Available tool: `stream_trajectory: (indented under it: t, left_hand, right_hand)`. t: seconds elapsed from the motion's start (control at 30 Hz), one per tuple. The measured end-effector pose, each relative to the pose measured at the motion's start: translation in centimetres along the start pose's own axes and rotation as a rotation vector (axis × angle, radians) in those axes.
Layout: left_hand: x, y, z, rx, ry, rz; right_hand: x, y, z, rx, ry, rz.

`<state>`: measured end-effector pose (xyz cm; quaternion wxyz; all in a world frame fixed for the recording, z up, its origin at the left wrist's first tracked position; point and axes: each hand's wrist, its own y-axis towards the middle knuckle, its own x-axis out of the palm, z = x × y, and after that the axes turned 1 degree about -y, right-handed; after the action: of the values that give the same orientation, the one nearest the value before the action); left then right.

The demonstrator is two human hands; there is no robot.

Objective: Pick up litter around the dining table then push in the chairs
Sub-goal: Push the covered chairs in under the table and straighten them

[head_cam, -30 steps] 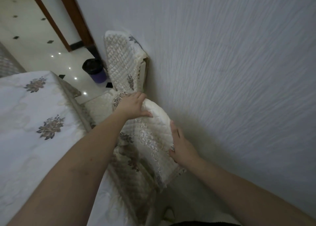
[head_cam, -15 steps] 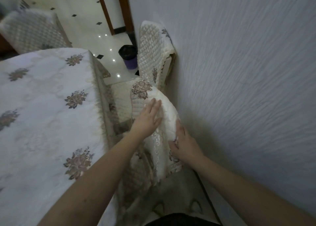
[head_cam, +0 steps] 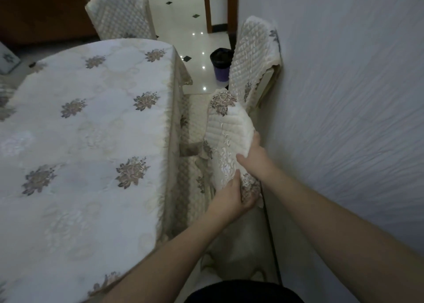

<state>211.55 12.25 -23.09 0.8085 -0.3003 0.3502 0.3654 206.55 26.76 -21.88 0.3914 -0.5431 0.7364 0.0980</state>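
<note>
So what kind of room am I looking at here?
Most likely a home dining room: a dining table under an embroidered floral tablecloth, chairs in quilted covers such as the one both hands hold, and a small bin on the glossy tiled floor.

A dining table (head_cam: 87, 142) wears a pale cloth with flower patterns. The glossy tiled floor (head_cam: 183, 20) carries quilt-covered chairs (head_cam: 252, 57) and a purple bin (head_cam: 221, 65).

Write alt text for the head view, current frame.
Both hands grip the quilted back of the near chair, left hand low, right hand on its wall-side edge, beside a floral-clothed dining table. A second chair and a dark bin stand beyond.
</note>
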Motion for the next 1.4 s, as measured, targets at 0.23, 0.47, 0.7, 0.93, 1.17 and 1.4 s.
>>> stream_trajectory:
  t: [0.23,0.47,0.7,0.93,1.17,1.4]
  left_hand:
    - [1.7,0.2,0.7,-0.241,0.074,-0.003]
    - [2.0,0.9,1.9,-0.234,0.097,0.006]
    - [1.7,0.9,2.5,-0.203,0.135,0.006]
    - [2.1,0.5,2.5,-0.180,0.121,-0.012]
    - [2.6,0.7,3.5,-0.157,0.123,-0.004]
    - [2.7,1.0,4.0,-0.146,0.109,-0.014]
  right_hand:
    - [-0.3,-0.3,0.0,-0.012,-0.029,0.016]
    - [-0.8,0.5,0.3,-0.017,-0.052,-0.001]
    - [-0.8,0.2,0.2,-0.011,-0.095,0.031]
    - [-1.2,-0.8,0.3,0.014,-0.122,0.045]
    - [-2.2,-0.6,1.3,0.024,-0.087,0.025]
    - [-2.8,-0.4,1.7,0.022,-0.107,0.022]
